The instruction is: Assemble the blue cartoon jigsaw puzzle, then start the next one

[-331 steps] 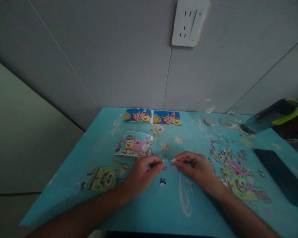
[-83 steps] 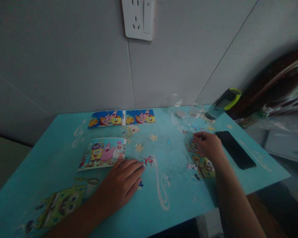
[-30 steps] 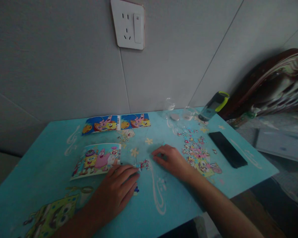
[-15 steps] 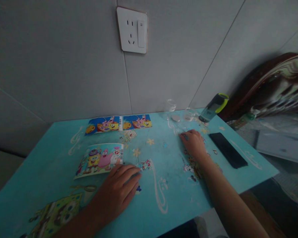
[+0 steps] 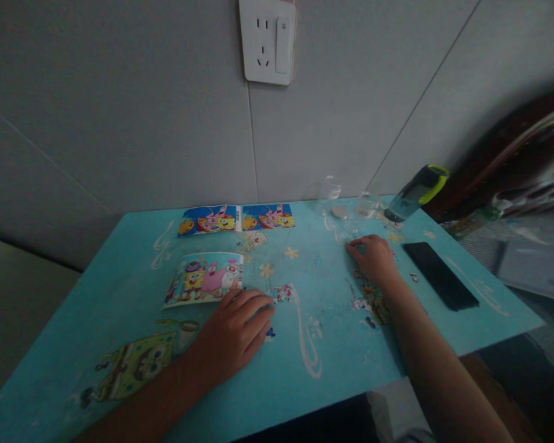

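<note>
My left hand (image 5: pixel 240 329) lies palm down on the turquoise table, its fingers stretched out and a little apart. Its fingertips are beside a small joined patch of colourful jigsaw pieces (image 5: pixel 284 293), and a dark blue piece (image 5: pixel 270 334) shows by the lower fingers. Behind that hand is a printed cartoon card (image 5: pixel 205 280). Farther right, my right hand (image 5: pixel 373 258) is closed in a pinch, thumb and forefinger low over the table; what is between them is too small to make out. Near its wrist a heap of loose jigsaw pieces (image 5: pixel 376 304) is partly hidden by the forearm.
Two blue cartoon cards (image 5: pixel 210 220) lie by the wall. Clear plastic cups (image 5: pixel 331 187), a round grey lid (image 5: pixel 339 212) and a bottle with a lime handle (image 5: pixel 413 194) stand at the back right. A black flat object (image 5: pixel 438 275) lies right of my forearm.
The view has shifted, so the table appears farther right and slightly higher. Both hands keep nearly the same places on the table, the right still pinched near the loose pieces.
</note>
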`<state>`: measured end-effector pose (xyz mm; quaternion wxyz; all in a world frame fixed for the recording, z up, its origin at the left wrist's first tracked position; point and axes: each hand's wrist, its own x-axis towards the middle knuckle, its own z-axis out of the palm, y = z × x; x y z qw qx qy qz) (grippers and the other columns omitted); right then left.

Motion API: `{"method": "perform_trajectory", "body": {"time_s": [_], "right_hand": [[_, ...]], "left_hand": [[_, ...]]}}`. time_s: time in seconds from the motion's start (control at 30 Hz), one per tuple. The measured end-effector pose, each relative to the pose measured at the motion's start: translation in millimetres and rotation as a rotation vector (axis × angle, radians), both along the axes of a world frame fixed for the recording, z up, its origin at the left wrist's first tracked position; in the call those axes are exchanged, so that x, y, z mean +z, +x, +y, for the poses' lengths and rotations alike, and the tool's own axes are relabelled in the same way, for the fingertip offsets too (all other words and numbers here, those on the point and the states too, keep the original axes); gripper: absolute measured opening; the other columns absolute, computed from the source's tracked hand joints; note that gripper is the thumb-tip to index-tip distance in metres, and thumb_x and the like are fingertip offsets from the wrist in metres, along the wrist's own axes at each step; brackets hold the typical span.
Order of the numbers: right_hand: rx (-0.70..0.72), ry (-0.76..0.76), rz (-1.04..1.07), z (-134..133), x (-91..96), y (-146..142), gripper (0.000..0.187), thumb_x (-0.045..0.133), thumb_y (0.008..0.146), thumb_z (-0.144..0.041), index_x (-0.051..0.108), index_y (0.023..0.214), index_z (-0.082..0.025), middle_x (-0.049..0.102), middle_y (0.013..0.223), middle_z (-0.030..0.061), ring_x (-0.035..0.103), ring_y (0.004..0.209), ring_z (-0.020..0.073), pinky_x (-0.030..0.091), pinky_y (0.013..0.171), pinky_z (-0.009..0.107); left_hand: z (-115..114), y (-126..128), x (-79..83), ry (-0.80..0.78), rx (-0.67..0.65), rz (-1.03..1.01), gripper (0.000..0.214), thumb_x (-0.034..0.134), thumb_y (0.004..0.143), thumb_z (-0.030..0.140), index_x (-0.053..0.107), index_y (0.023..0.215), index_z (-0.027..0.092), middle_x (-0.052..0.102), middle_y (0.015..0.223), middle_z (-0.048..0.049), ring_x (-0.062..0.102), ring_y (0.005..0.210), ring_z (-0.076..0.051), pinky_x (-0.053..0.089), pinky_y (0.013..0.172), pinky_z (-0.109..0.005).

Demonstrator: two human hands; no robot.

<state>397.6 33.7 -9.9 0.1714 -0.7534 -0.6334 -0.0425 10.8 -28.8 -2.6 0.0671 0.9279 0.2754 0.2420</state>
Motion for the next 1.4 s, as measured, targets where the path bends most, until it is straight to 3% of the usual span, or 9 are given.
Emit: {"method": "perform_trajectory", "body": {"time_s": [0.2, 0.37, 0.47, 0.6, 0.77, 0.93, 1.13, 1.27, 1.4], "right_hand": [[-0.001, 0.018, 0.168, 2.8, 1.7, 3.5, 0.03, 0.067, 0.082, -0.042, 0.078, 0.092, -0.016, 0.071, 0.102, 0.0149, 0.063, 0.097, 0.0307, 0.044, 0.09, 0.043], [0.026, -0.006, 0.284, -3.1, 11.7, -8.7, 0.026, 0.064, 0.085, -0.039, 0.075, 0.092, -0.017, 0.074, 0.085, 0.0086, 0.067, 0.077, 0.0243, 0.049, 0.074, 0.036], [0.172, -0.077, 0.435, -14.4, 22.3, -35.7, 0.028, 0.061, 0.089, -0.043, 0.074, 0.092, -0.019, 0.075, 0.082, 0.0039, 0.067, 0.072, 0.0188, 0.05, 0.069, 0.03], [0.504, -0.283, 0.732, -34.4, 34.0, -87.6, 0.026, 0.062, 0.09, -0.041, 0.075, 0.093, -0.018, 0.075, 0.085, 0.003, 0.066, 0.076, 0.017, 0.05, 0.071, 0.028], [0.58, -0.276, 0.657, -49.6, 39.0, -120.7, 0.019, 0.06, 0.092, -0.029, 0.076, 0.098, -0.023, 0.077, 0.093, 0.0015, 0.069, 0.084, 0.0175, 0.051, 0.079, 0.03], [0.39, -0.137, 0.521, -68.1, 42.1, -79.6, 0.025, 0.054, 0.095, -0.032, 0.074, 0.107, -0.024, 0.076, 0.101, 0.0051, 0.07, 0.088, 0.0207, 0.054, 0.078, 0.034], [0.17, -0.089, 0.465, -113.8, 31.3, -15.9, 0.024, 0.058, 0.093, -0.036, 0.073, 0.107, -0.024, 0.075, 0.103, 0.007, 0.069, 0.087, 0.0227, 0.055, 0.079, 0.036], [0.226, -0.111, 0.415, -131.6, 27.0, -13.7, 0.021, 0.06, 0.093, -0.032, 0.072, 0.108, -0.025, 0.074, 0.108, 0.0078, 0.069, 0.097, 0.0244, 0.055, 0.085, 0.039], [0.332, -0.092, 0.369, -131.8, 22.0, -25.4, 0.017, 0.061, 0.093, -0.031, 0.072, 0.105, -0.026, 0.074, 0.107, 0.0066, 0.068, 0.101, 0.0236, 0.052, 0.092, 0.041]], "left_hand": [[0.2, -1.2, 1.2, -0.001, 0.005, 0.003, 0.025, 0.053, 0.097, 0.018, 0.064, 0.12, 0.019, 0.065, 0.124, -0.0059, 0.055, 0.117, -0.024, 0.033, 0.111, -0.054], [0.3, -1.5, 0.2, -0.006, 0.002, 0.015, 0.026, 0.053, 0.097, 0.018, 0.064, 0.121, 0.02, 0.065, 0.124, -0.006, 0.055, 0.117, -0.025, 0.032, 0.112, -0.055], [-0.3, -1.6, 0.8, -0.014, 0.011, 0.011, 0.025, 0.052, 0.097, 0.018, 0.064, 0.12, 0.02, 0.065, 0.124, -0.0063, 0.055, 0.117, -0.025, 0.032, 0.113, -0.055], [-0.1, -1.1, 3.3, -0.024, 0.015, 0.003, 0.024, 0.053, 0.098, 0.018, 0.064, 0.119, 0.019, 0.065, 0.122, -0.0063, 0.056, 0.116, -0.024, 0.033, 0.111, -0.054], [2.7, -1.3, 4.7, -0.031, 0.03, 0.004, 0.025, 0.052, 0.097, 0.018, 0.065, 0.119, 0.02, 0.066, 0.12, -0.0065, 0.056, 0.115, -0.025, 0.035, 0.11, -0.054], [3.9, -4.3, 1.8, -0.021, 0.025, 0.022, 0.028, 0.053, 0.097, 0.017, 0.065, 0.122, 0.021, 0.065, 0.122, -0.0067, 0.055, 0.117, -0.024, 0.036, 0.109, -0.052], [3.3, -7.1, -2.1, 0.006, 0.014, 0.029, 0.029, 0.054, 0.096, 0.016, 0.065, 0.123, 0.02, 0.064, 0.125, -0.0075, 0.056, 0.118, -0.025, 0.037, 0.11, -0.051], [3.2, -6.7, -3.1, 0.015, 0.007, 0.029, 0.029, 0.054, 0.096, 0.016, 0.066, 0.122, 0.02, 0.064, 0.126, -0.0071, 0.056, 0.119, -0.025, 0.036, 0.111, -0.051], [4.0, -6.3, -3.8, 0.025, 0.021, 0.021, 0.028, 0.054, 0.097, 0.016, 0.065, 0.123, 0.02, 0.064, 0.126, -0.0068, 0.056, 0.118, -0.024, 0.037, 0.11, -0.051]]}}
